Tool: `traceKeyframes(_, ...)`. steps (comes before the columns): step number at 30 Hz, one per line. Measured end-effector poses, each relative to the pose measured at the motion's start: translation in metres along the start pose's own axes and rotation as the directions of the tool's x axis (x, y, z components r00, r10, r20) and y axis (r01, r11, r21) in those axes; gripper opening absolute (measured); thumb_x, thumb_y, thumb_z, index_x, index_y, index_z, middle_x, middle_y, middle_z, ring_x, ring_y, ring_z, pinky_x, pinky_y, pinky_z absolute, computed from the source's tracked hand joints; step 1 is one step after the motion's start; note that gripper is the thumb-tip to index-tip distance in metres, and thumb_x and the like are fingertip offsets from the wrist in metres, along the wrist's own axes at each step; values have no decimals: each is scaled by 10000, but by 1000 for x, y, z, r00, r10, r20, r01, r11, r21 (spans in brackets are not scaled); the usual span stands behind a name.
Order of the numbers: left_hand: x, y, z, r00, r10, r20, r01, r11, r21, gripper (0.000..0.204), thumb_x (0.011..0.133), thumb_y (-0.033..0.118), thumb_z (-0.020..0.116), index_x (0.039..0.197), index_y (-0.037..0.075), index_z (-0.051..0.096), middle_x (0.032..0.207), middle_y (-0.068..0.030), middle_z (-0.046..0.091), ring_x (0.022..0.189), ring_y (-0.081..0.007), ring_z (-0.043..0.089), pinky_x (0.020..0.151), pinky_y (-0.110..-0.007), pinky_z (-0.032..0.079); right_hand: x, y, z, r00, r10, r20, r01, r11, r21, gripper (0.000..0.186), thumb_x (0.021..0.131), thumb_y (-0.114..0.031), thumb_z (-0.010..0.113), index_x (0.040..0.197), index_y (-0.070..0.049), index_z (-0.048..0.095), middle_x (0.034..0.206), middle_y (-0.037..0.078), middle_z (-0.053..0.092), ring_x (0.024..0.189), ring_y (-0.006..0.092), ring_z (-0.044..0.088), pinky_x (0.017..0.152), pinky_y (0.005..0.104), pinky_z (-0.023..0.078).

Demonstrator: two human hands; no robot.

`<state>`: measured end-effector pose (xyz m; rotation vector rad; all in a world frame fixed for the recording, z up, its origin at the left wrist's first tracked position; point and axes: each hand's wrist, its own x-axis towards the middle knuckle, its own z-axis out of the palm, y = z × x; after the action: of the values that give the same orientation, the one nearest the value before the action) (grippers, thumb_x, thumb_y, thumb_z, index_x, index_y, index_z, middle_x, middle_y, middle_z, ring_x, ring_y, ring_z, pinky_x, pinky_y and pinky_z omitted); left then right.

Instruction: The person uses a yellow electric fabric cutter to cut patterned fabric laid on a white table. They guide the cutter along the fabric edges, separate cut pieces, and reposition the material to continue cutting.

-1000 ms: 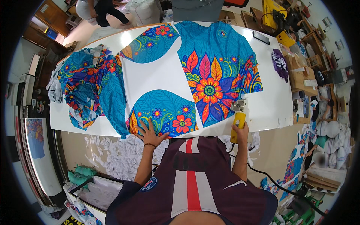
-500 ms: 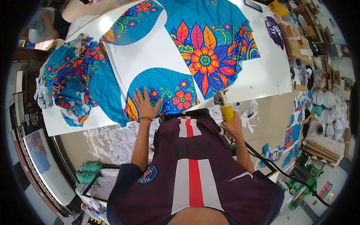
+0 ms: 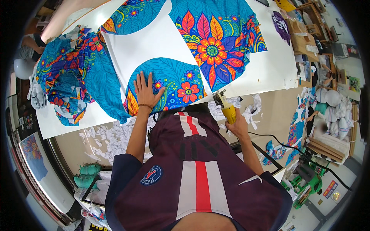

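Note:
My left hand (image 3: 148, 94) lies flat, fingers spread, on a turquoise fabric piece printed with flowers (image 3: 175, 71), near the table's front edge. In my right hand (image 3: 238, 125) is a yellow hand-held electric cloth cutter (image 3: 229, 113), gripped round its body. Its metal head points up and left, close to the fabric's front right corner at the table edge; whether the blade touches the cloth I cannot tell. White unprinted cloth (image 3: 135, 48) borders the printed piece. Beyond the cutter lies a larger printed piece with a big orange flower (image 3: 212, 52).
A crumpled heap of printed fabric (image 3: 65, 77) covers the left of the white table (image 3: 266, 77). White scraps (image 3: 110, 140) litter the floor below. The black cord (image 3: 296, 146) trails off right. Another person (image 3: 31, 46) is at the far left; shelves and sacks (image 3: 333, 98) line the right.
The cutter has tilted and moved left, its head closer to the fabric's front right corner. My left hand stays flat on the same piece. The whole view has shifted slightly.

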<state>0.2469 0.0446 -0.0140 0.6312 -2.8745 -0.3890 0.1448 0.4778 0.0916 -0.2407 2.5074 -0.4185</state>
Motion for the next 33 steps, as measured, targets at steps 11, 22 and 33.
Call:
traceKeyframes(11, 1, 0, 1, 998, -7, -56, 5, 999, -39, 907, 906, 648, 663, 1583, 87, 442, 1672, -289, 274, 1571, -452, 212, 1282, -583, 132, 13, -12, 0, 992, -83, -99, 80, 996, -34, 597, 842, -428, 780, 1275, -94, 540, 917, 263, 734, 860, 485, 715, 730, 555, 558)
traceKeyframes(22, 0, -1, 0, 998, -13, -60, 9, 998, -63, 903, 897, 648, 669, 1569, 81, 464, 1673, -278, 271, 1574, -447, 204, 1283, -579, 144, 31, -37, -4, 994, -78, -74, 75, 996, -51, 640, 818, -411, 777, 1311, -105, 507, 955, 258, 743, 914, 493, 714, 768, 586, 549)
traceKeyframes(33, 0, -2, 0, 999, -21, -43, 19, 998, -61, 902, 901, 641, 667, 1576, 83, 452, 1683, -282, 246, 1579, -449, 188, 1283, -583, 134, 82, -94, -16, 990, -111, -82, 111, 994, -7, 612, 829, -395, 782, 1281, -70, 528, 999, 275, 743, 954, 500, 708, 802, 562, 555)
